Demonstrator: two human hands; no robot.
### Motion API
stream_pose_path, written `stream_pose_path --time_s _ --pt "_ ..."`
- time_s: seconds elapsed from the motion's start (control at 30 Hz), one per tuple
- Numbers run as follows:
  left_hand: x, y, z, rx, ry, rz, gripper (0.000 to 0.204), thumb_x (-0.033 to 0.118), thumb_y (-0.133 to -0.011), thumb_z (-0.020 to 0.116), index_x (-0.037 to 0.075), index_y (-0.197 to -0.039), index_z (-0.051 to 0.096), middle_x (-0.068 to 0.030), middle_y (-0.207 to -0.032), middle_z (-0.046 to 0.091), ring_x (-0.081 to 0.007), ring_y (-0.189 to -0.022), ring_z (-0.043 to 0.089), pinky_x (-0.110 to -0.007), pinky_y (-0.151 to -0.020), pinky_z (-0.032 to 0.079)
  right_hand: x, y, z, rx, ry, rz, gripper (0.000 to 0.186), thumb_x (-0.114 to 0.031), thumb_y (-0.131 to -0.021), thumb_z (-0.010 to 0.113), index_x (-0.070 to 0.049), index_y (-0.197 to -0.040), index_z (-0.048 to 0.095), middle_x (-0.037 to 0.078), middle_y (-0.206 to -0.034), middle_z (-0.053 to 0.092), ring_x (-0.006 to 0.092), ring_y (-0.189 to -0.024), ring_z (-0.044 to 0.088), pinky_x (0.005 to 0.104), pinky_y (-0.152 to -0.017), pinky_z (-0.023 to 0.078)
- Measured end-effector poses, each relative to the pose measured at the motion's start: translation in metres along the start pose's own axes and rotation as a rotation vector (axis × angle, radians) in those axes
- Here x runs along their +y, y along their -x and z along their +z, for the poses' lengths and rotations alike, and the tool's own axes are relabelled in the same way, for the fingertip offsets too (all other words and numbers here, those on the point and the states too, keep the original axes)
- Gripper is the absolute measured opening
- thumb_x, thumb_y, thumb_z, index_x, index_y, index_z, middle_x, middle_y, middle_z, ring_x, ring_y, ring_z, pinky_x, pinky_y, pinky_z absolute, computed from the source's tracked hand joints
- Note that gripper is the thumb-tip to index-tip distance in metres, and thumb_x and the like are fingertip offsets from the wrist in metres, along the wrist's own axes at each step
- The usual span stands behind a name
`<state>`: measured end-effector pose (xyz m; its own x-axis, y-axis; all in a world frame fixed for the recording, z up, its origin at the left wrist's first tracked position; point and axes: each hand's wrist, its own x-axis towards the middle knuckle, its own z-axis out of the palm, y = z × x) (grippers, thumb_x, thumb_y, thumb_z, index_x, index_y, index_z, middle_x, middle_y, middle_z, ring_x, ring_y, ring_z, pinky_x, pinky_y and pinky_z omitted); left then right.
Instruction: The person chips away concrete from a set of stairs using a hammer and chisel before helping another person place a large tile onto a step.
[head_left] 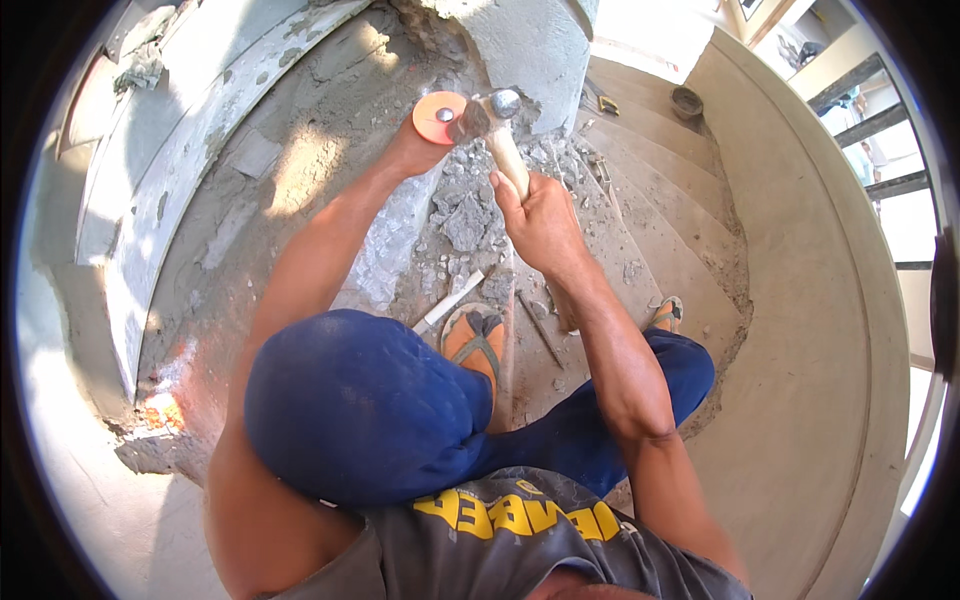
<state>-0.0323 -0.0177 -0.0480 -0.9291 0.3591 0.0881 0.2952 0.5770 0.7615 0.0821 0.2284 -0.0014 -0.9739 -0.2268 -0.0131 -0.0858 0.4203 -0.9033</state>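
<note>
My right hand is wrapped around the wooden handle of a hammer, thumb along the handle. The hammer's rounded metal head is beside an orange disc-shaped guard; whether they touch I cannot tell. The guard belongs to a chisel, its round metal end showing at the disc's centre. My left hand is closed on the chisel behind the guard, which hides most of the fingers and the blade. Below both hands lie broken grey mortar chunks, close to the base of a grey concrete pillar.
A pale flat bar and a dark metal rod lie by my sandalled foot. Dusty curved steps rise right, with a yellow-handled tool and a small bucket. Curved walls flank both sides.
</note>
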Motion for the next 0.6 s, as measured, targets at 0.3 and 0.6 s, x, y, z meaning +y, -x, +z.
stream_pose_path --time_s 0.3,0.6 --pt "-0.022 0.007 0.010 0.063 0.041 -0.026 0.047 0.014 -0.091 0.079 0.006 -0.133 0.059 -0.0056 -0.126 0.067 -0.0173 -0.118 0.062 -0.034 -0.104 0.050 -0.124 0.039 -0.159 0.290 -0.986 -0.545 0.056 -0.066 -0.101 0.047 -0.011 -0.093 0.056 0.000 -0.062 0.046 0.0099 -0.042 0.040 0.0274 -0.038 0.040" --pt "0.001 -0.003 0.014 0.011 0.318 -0.008 0.029 0.011 -0.096 0.071 0.006 -0.122 0.062 -0.0017 -0.114 0.068 -0.0120 -0.105 0.062 -0.033 -0.094 0.051 0.010 -0.022 0.007 0.117 0.015 -0.209 0.050 -0.042 -0.107 0.052 0.000 -0.082 0.062 0.000 -0.054 0.051 0.0130 -0.043 0.049 0.0323 -0.040 0.042"
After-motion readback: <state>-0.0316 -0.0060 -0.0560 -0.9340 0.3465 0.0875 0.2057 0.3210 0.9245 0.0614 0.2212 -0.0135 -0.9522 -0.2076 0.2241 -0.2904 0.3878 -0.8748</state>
